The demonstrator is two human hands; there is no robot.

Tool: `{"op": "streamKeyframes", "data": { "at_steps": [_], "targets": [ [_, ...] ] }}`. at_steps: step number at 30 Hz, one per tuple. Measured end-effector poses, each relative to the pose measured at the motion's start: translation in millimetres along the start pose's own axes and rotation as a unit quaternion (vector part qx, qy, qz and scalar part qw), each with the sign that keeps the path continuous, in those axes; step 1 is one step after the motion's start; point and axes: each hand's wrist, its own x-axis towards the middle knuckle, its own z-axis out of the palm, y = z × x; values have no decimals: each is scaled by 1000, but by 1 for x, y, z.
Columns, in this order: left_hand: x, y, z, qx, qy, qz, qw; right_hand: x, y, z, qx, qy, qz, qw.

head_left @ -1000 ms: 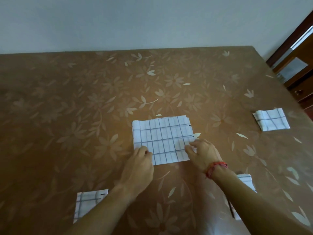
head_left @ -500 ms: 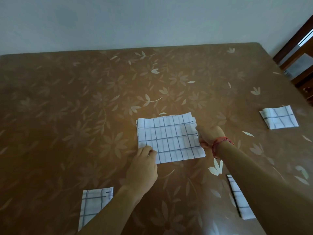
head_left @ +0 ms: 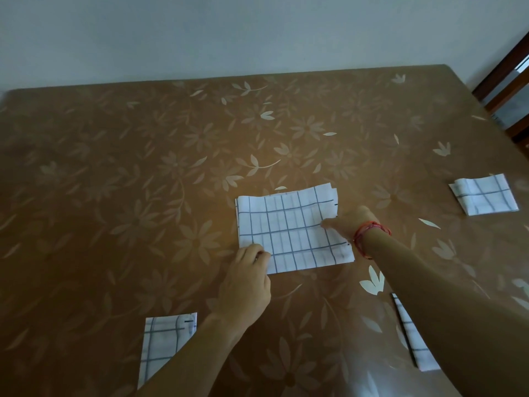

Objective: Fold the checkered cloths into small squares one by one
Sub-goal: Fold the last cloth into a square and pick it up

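The half-folded cloth (head_left: 289, 230) is lying flat in the middle of the table (head_left: 143, 167), a rectangle with its long side running left to right across the person's front. The left hand (head_left: 246, 285) is sitting on the near-left corner with its fingers curled down over the fabric, apparently pinning or pinching it; how much cloth lies inside the curl is hidden. The right hand (head_left: 350, 222), wearing a red thread band (head_left: 369, 233), is reaching in at the short right edge; its thumb is lying on top of the fabric and its fingers are tucked out of sight, seemingly under that edge, so it looks to be pinching it. Since the length is running sideways, the fold to a square is probably going to carry the right edge over toward the left one; the right hand is the nearer for that. Three folded squares (head_left: 483, 197) are lying well apart around it.
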Motion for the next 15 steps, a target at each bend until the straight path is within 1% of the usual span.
{"op": "streamKeyframes", "data": {
  "at_steps": [2, 3, 6, 8, 10, 13, 15],
  "targets": [
    [1, 0, -1, -3, 0, -2, 1000, 2, -7, 6, -25, 45, -33, 998],
    [1, 0, -2, -6, 1, -2, 1000, 2, -10, 7, -18, 54, -42, 998],
    [2, 0, -4, -7, 0, 3, 1000, 7, -12, 5, 40, 37, -45, 998],
    [2, 0, -5, -9, -2, 6, 1000, 6, -14, 1, 103, 25, -50, 993],
    [2, -1, -7, -14, -5, 10, 1000, 8, -12, 0, 142, 16, -39, 989],
    [2, -1, -9, -10, -11, 17, 1000, 4, -6, -3, 126, -3, -15, 992],
    [2, -1, -9, -10, -11, 18, 1000, 3, -2, -4, 140, -12, 9, 990]
  ]
}}
